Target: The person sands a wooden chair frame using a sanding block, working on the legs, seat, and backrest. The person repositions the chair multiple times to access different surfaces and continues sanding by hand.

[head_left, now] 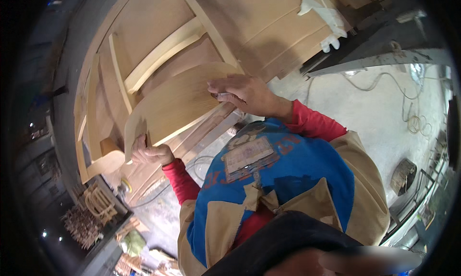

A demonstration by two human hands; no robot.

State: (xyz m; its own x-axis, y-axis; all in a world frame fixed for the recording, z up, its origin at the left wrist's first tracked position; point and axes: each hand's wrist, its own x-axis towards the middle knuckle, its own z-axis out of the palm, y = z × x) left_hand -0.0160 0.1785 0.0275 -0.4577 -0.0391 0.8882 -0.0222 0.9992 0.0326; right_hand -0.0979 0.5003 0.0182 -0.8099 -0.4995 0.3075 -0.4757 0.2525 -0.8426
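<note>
A pale curved wooden panel (173, 105) stands tilted over the near side of the workbench, its broad grained face toward me. My left hand (151, 153) grips its lower left end, fingers closed round the edge. At the panel's right end, my right hand (247, 94) rests with bent fingers pressed together against the wood. Something small and greyish shows at those fingertips, too small to name. Behind the panel lies a wooden chair-like frame (165, 53) with straight rails and a curved crosspiece, partly hidden by the panel.
Brown sheeting (269, 21) covers the workbench, with a white glove (329, 24) at its far right. A dark metal-edged table (374, 60) stands to the right. Hoses (384, 81) trail over the pale floor. Curved wooden parts (98, 201) are stacked at the lower left.
</note>
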